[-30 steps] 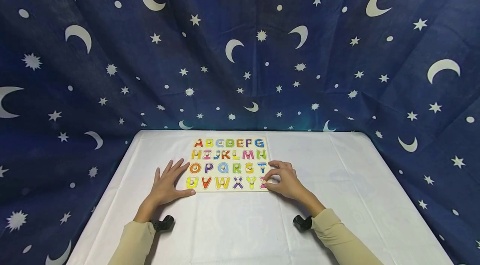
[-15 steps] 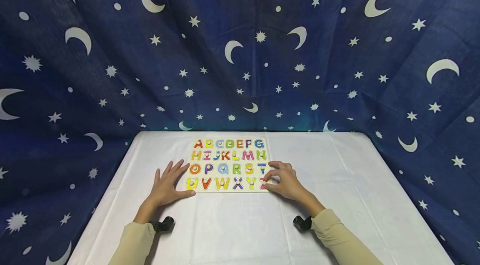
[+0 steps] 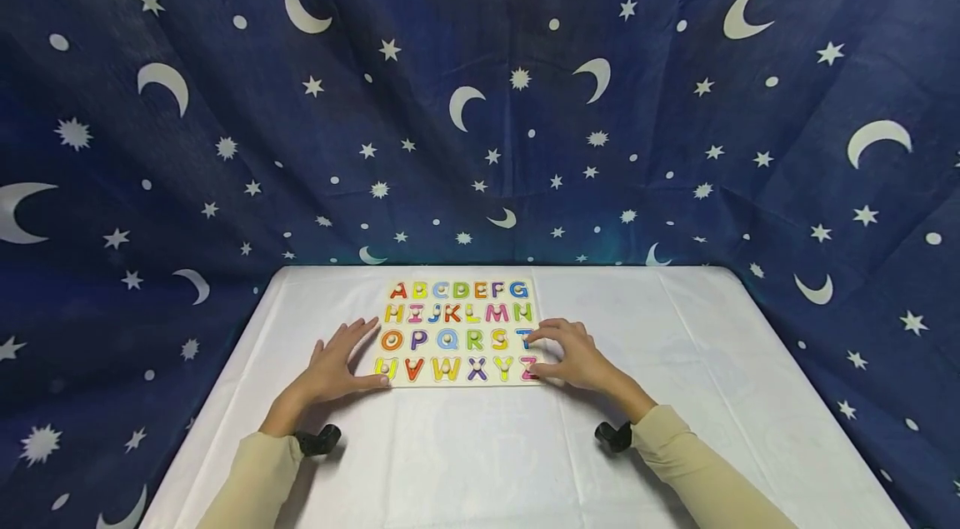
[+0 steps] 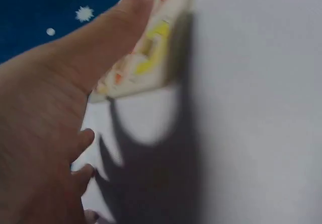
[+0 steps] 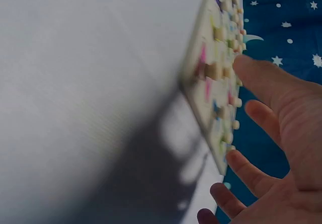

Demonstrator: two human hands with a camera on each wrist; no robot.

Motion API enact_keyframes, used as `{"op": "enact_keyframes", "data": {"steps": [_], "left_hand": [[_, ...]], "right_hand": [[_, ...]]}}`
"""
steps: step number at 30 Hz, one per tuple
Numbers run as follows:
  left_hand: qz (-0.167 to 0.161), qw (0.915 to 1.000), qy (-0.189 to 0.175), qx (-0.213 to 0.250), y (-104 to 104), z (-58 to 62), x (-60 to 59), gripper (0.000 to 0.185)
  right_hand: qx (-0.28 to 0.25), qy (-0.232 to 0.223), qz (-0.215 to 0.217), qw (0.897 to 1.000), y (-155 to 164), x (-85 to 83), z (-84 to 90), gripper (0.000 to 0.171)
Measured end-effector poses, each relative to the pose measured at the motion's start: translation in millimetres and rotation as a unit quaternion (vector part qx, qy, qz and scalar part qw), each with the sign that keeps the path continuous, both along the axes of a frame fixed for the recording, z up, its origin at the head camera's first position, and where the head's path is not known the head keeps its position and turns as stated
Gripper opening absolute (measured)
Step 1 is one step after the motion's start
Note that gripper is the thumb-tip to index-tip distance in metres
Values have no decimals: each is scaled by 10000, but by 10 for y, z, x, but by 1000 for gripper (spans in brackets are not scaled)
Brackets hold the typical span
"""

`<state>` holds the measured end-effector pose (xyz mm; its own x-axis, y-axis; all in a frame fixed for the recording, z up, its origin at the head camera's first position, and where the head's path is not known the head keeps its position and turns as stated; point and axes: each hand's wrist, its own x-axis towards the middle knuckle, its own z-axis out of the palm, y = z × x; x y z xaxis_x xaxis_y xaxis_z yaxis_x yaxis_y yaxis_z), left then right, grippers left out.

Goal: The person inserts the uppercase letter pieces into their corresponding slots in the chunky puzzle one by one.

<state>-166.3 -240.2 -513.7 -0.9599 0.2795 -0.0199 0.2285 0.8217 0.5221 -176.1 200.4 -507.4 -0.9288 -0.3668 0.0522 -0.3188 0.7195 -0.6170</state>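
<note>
A wooden alphabet puzzle board lies flat on the white table, with coloured letters A to Z seated in four rows. My left hand rests flat on the cloth at the board's left edge, fingers straight and thumb tip touching the corner by the yellow U. In the left wrist view the left hand stretches its thumb to the board. My right hand sits at the board's right edge, fingers spread, thumb beside the pink Z. The right wrist view shows the right hand holding nothing beside the board.
The table is covered with a white cloth. A dark blue curtain with moons and stars hangs behind and at both sides. Black wrist cameras sit on my left wrist and right wrist.
My right hand has let go of the Z's knob and spread its fingers. The left hand has tilted slightly, thumb still at the corner. The board has stayed in place.
</note>
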Motion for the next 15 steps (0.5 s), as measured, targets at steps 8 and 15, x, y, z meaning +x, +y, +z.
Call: {"op": "enact_keyframes", "data": {"steps": [8, 15], "left_hand": [[-280, 9973, 345, 587, 62, 415, -208, 105], [-463, 9938, 775, 646, 139, 778, -279, 103]], "right_hand": [[-200, 287, 326, 9989, 49, -129, 294, 62], [-139, 415, 332, 9985, 88, -221, 525, 69]]}}
